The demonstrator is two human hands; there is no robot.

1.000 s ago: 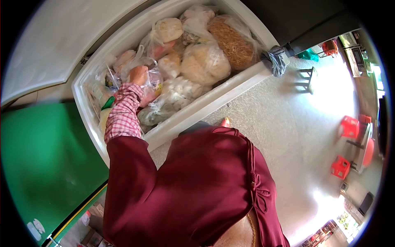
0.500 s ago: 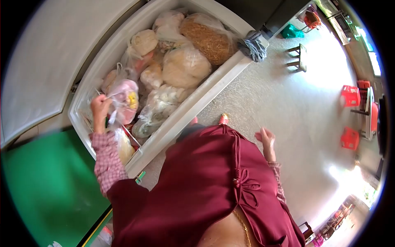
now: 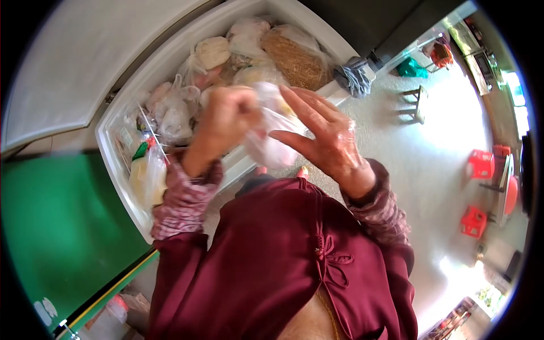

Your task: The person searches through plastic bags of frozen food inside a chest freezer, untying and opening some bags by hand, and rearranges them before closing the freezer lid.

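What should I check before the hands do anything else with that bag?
1. Left hand gripping the bag: ok, it looks closed on it, though blurred.
2. Right hand gripping too: not ok, its fingers are spread open.
3. Lid raised: ok, the freezer is open.
4. Brown-filled bag inside the freezer: ok.
5. What's in the handled bag: cannot tell, too blurry.
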